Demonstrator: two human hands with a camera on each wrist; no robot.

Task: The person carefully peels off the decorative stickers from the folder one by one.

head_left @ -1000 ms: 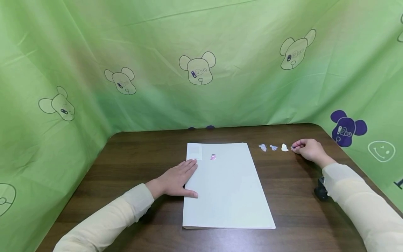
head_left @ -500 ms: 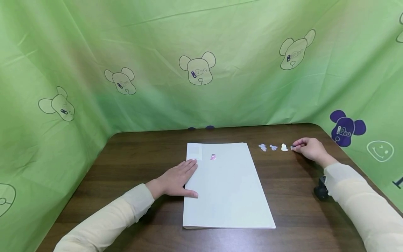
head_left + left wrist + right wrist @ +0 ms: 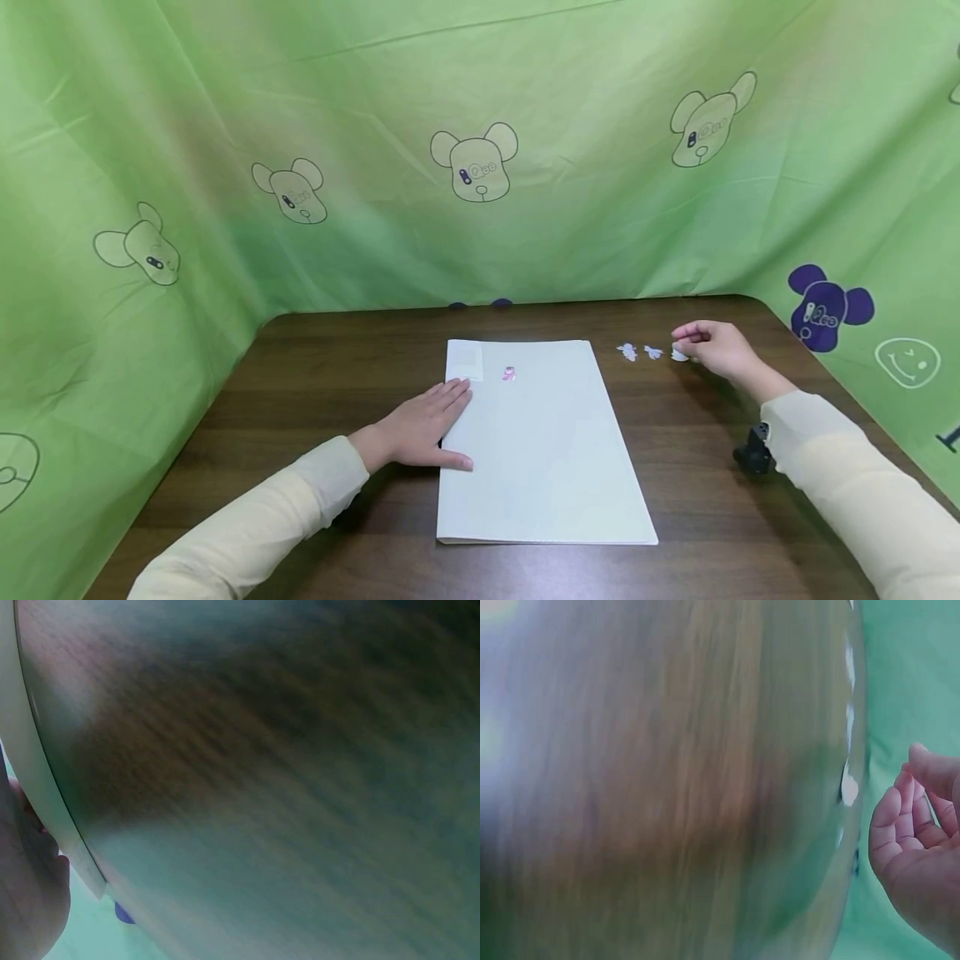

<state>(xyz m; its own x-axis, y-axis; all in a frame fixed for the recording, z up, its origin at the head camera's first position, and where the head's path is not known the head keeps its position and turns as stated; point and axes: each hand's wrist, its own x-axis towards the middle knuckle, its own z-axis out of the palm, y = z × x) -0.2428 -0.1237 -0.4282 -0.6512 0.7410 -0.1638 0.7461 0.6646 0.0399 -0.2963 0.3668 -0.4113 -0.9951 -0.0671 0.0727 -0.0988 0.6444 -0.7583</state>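
Observation:
My left hand (image 3: 423, 425) lies flat with spread fingers on the left edge of a large white folder (image 3: 547, 450) in the head view. Part of that hand (image 3: 34, 877) shows blurred at the left wrist view's edge. A small pink sticker (image 3: 509, 374) sits on the folder's upper part. My right hand (image 3: 720, 346) hovers at the right over a white cutout sticker (image 3: 679, 355), thumb and forefinger close together; nothing shows between them. Left of it lie two bluish stickers, one winged (image 3: 627, 352) and one smaller (image 3: 653, 352). In the right wrist view, a pale piece (image 3: 840, 836) lies past the white sticker.
A brown wooden table (image 3: 337, 358) carries everything, its far edge against a green printed curtain (image 3: 375, 250). A pale rectangular label (image 3: 467, 362) is at the folder's upper left corner. A black camera (image 3: 753, 450) hangs under the right wrist.
My right hand has left the rightmost small piece and moved a little left and up, over the white sticker. The left hand and folder have stayed put.

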